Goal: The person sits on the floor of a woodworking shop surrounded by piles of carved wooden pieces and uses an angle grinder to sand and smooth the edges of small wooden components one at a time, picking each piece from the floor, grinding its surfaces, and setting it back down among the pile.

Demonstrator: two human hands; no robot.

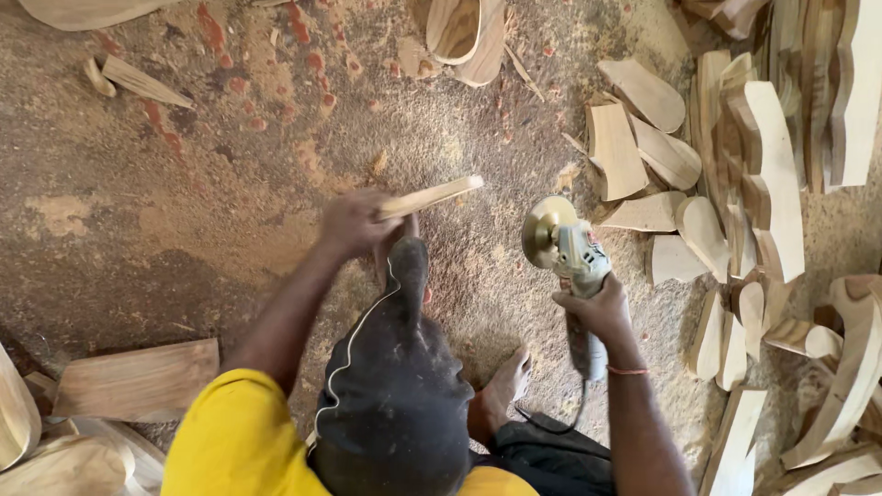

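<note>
A: What are the two hands doing?

B: The left hand (354, 223) is closed around one end of a thin wooden strip (432, 197). It is a bit blurred. The strip sticks out toward the grinder and stops just short of it, tilted slightly upward.

A: And the other one?

B: The right hand (602, 310) is clamped on the body of a grey angle grinder (579, 276). Its round sanding disc (542, 230) is at the end farthest from the person, facing the strip. The disc and the strip are near each other but apart.

A: Where is all this happening?

B: Above a dusty floor (184, 184) strewn with sawdust. A bare foot (505, 381) rests on the floor just below the grinder, and the grinder's cord (551, 424) trails down beside the foot.

A: What else is around the grinder?

B: To its right lies a heap of curved wooden pieces (735, 184), pale and cut to similar shapes. Well to its left, past the person's arm, a flat board (138, 377) lies on the floor. Above the grinder, near the top edge, sits another rounded wooden piece (464, 32).

A: And the person?

B: Yellow shirt (239, 441) and a dark cap (395, 386), seen from overhead.
</note>
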